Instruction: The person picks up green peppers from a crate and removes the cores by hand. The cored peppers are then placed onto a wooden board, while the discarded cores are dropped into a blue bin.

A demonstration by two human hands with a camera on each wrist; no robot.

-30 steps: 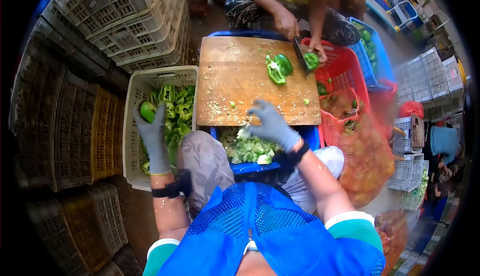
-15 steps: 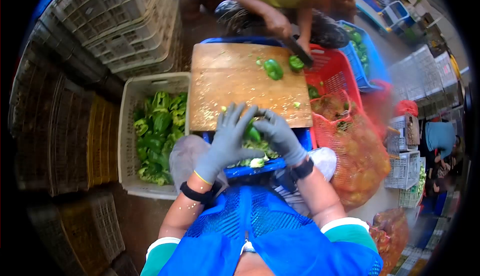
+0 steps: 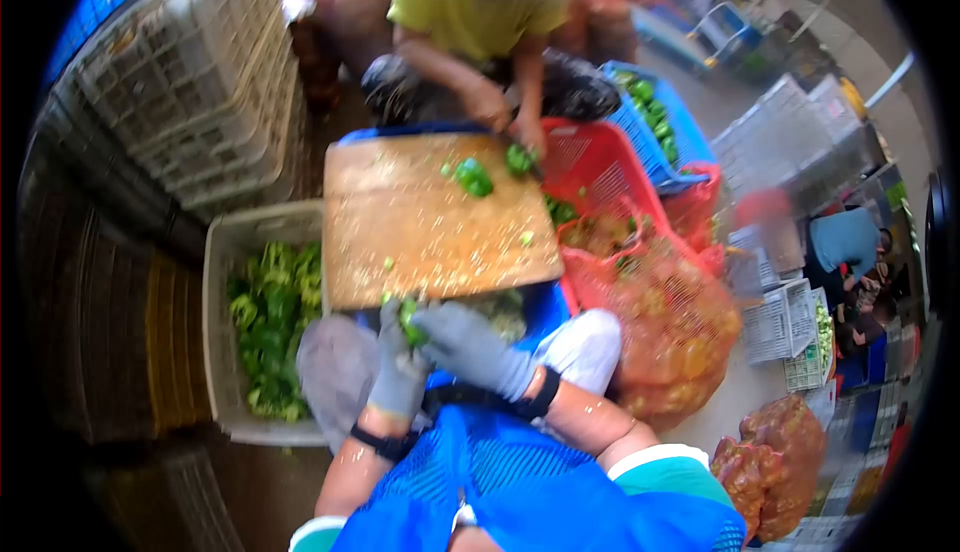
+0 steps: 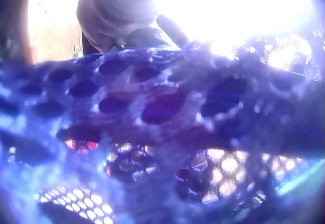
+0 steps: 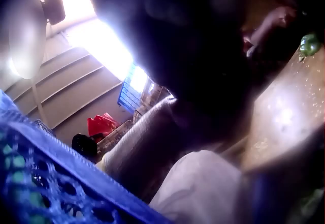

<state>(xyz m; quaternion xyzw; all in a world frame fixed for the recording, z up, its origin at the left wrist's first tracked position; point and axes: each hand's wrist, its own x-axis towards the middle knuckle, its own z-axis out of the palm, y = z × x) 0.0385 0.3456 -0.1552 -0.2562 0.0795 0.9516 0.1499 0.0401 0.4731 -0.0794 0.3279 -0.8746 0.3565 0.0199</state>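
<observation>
In the head view, both grey-gloved hands are together over the near edge of the wooden cutting board point(image 3: 440, 222). A green bell pepper point(image 3: 411, 324) is held between them, partly covered by the fingers. My left hand point(image 3: 398, 372) grips it from the left, fingers pointing up. From the right, my right hand point(image 3: 475, 347) closes its fingers on the same pepper. Below the board, a blue bin point(image 3: 548, 312) holds pale green scraps. The left wrist view is mostly blue mesh vest point(image 4: 167, 102); in the right wrist view the hand is a dark shape.
Left of the board stands a pale crate point(image 3: 222, 352) of green peppers, near stacked crates point(image 3: 200, 82). Across the board, a person point(image 3: 470, 32) cuts a pepper with a knife. A red basket point(image 3: 610, 162) and an orange mesh sack point(image 3: 680, 327) sit at right.
My left hand has come from the crate with a pepper to meet my right hand at the board's near edge. The head view has shifted, so the board appears lower and further left.
</observation>
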